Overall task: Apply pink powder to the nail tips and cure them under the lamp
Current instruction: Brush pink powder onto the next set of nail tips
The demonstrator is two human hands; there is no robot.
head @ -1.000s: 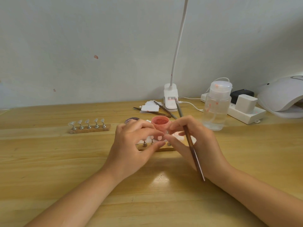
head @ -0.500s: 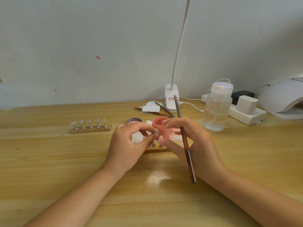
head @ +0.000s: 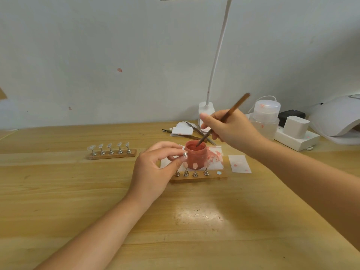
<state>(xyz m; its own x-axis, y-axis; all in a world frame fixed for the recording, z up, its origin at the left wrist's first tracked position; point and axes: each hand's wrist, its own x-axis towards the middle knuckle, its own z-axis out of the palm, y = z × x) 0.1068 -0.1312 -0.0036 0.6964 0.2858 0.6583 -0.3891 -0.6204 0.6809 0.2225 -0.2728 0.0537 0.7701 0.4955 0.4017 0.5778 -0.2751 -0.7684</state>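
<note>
Head view: brush (head: 224,119) tip in pink powder jar (head: 195,154), seemingly touching powder.

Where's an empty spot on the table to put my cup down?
The wooden table is bare in front of the far wooden nail stand, and near you between both forearms. It is crowded around the pink powder jar, the near nail stand and the clear pump bottle.

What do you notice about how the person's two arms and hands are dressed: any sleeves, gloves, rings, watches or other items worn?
Both forearms are bare to the frame's edge, with no sleeves showing. The left hand and right hand wear no gloves. No rings, watch or bracelet can be seen on either wrist or on the fingers that show.
</note>
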